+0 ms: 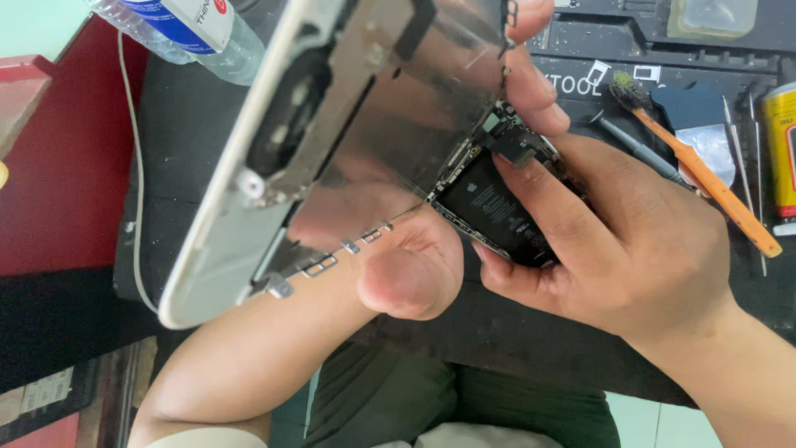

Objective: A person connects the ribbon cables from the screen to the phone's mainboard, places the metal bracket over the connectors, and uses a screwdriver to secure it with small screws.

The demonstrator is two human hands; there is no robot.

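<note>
1. Smartphone screen assembly (332, 141): white-framed display panel seen from its back, metal shield plate uppermost, lifted clear and swung up and to the left of the phone body. Its long axis runs from lower left to upper right across the view. It meets the body along its right-hand edge, near the middle of the view.

2. Phone body (497, 211): opened rear housing with a black battery and connector area showing. Lies right of and below the raised screen, between the two hands, over a dark work mat (207, 166).

3. Left hand (414, 257): comes up from below; palm and thumb base under the screen and the phone's lower left edge, fingers wrapped round behind the panel with tips showing at its upper right edge. Closed in a supporting grip on the screen assembly.

4. Right hand (630, 249): enters from the lower right, cupped over the phone body, index fingertip pressed down on the connector area at the body's top end. Curled, holding the body. This is the hand nearer the exposed internals.

5. Orange-handled brush (705, 174): lying on the mat to the right, apart from both hands.

6. Thin metal tools (746, 166): laid beside the brush.

7. Plastic water bottle (191, 33): on its side, upper left.

8. White cable (137, 191): along the mat's left edge.
</note>
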